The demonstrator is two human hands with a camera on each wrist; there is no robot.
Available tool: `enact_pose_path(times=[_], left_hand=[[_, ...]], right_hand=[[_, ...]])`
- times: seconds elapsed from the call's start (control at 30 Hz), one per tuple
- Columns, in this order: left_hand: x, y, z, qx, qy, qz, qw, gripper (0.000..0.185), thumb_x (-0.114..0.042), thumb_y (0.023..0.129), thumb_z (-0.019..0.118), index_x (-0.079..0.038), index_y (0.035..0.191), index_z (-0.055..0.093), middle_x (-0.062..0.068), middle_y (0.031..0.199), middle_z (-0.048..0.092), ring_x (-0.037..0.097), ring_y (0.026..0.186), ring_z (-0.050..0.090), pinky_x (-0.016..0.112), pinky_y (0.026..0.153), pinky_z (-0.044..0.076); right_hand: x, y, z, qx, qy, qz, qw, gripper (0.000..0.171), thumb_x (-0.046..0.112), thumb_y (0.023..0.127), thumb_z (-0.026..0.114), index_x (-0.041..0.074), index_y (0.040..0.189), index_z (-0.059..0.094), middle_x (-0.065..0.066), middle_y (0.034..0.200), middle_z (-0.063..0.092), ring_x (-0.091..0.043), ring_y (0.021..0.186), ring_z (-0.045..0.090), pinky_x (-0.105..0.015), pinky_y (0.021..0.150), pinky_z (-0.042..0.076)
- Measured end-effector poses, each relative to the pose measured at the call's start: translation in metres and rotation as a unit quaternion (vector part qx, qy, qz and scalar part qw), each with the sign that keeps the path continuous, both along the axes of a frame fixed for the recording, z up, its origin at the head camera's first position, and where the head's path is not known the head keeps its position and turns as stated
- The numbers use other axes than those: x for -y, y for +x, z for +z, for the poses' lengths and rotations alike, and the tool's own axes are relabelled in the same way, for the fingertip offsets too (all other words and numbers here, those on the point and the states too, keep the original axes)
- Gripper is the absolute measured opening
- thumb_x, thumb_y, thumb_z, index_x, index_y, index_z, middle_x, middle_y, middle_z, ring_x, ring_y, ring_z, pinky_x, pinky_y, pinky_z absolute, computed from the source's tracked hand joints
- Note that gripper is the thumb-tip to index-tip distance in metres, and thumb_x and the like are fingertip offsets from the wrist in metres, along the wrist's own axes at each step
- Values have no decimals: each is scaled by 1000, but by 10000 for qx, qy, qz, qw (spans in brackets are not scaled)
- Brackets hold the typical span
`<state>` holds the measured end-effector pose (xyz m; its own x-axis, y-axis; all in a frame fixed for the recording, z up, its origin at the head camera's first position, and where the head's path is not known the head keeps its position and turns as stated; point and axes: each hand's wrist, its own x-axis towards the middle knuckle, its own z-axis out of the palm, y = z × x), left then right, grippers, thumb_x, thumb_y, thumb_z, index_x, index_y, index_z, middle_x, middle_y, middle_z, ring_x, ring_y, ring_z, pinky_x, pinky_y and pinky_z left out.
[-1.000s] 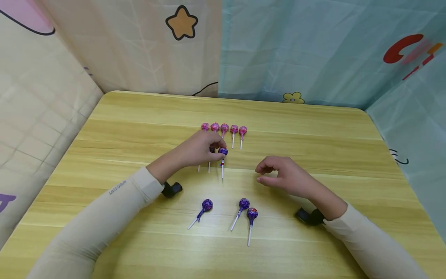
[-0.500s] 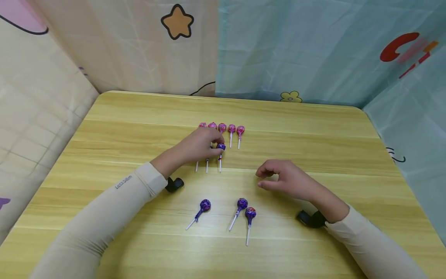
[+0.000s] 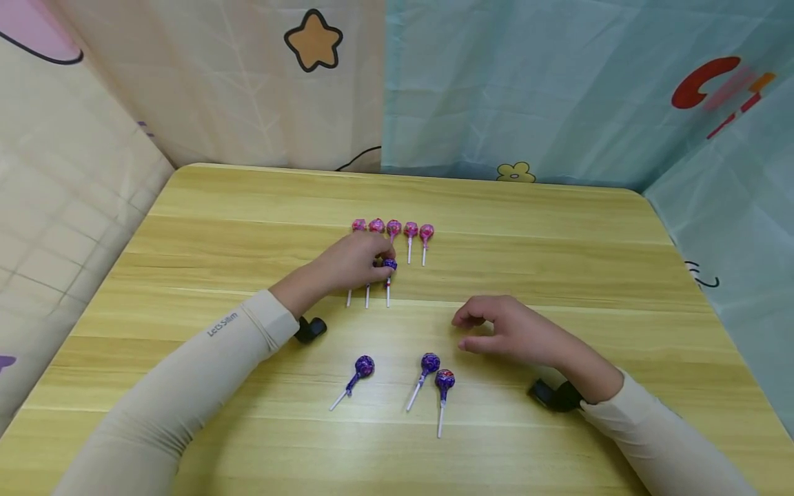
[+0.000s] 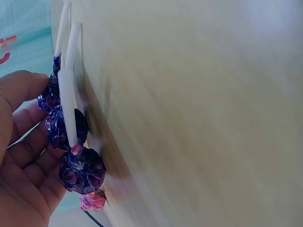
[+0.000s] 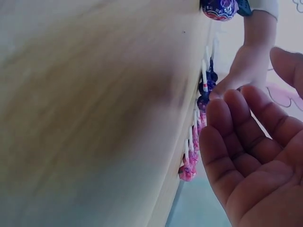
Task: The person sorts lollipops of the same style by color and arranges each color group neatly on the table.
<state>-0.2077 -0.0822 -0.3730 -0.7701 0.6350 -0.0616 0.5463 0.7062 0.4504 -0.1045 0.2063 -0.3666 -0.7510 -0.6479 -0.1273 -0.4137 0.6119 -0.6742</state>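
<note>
Resting on the wooden table (image 3: 248,227), the left hand (image 3: 350,265) lies over the heads of a short row of three purple lollipops (image 3: 389,264), fingers curled down onto them; only the rightmost head shows past the fingertips in the head view, with three white sticks pointing toward the person. Left wrist view: the three purple heads (image 4: 81,171) sit side by side just at the fingers (image 4: 28,156), which bend around them; whether they pinch one or only touch cannot be told. Directly behind this row, a row of five pink lollipops (image 3: 409,230) lies with sticks toward the person, the left hand's knuckles overlapping its left end. The right hand (image 3: 511,331) rests on the table to the right, well apart from both rows, fingers loosely curled, holding nothing; the right wrist view shows its palm (image 5: 255,161) empty and relaxed. Nearer the person, three more purple lollipops lie loose: one (image 3: 362,366) at left with stick angled to the lower left, two close together (image 3: 430,362) (image 3: 444,379) at centre, near the right hand but not touched. Patterned cloth (image 3: 496,83) surrounds the table on three sides.
</note>
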Motion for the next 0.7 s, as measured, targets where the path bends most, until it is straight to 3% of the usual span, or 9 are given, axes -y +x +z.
enact_pose_path(times=[0.47, 0.7], left_hand=[[-2, -1, -3, -30, -93, -95, 9999, 18, -25, 94, 70, -10, 105, 71, 0, 96, 67, 16, 83, 57, 33, 77, 48], [-4, -2, -3, 31, -87, -72, 9999, 21, -26, 94, 70, -10, 107, 71, 0, 94, 66, 16, 82, 56, 33, 75, 48]], right_hand=[[6, 14, -4, -37, 91, 454, 9989, 18, 19, 91, 74, 16, 109, 70, 9, 104, 66, -9, 95, 61, -34, 86, 52], [10, 22, -8, -88, 28, 705, 9975, 16, 25, 92, 73, 18, 106, 69, 10, 102, 65, -8, 91, 60, -31, 84, 51]])
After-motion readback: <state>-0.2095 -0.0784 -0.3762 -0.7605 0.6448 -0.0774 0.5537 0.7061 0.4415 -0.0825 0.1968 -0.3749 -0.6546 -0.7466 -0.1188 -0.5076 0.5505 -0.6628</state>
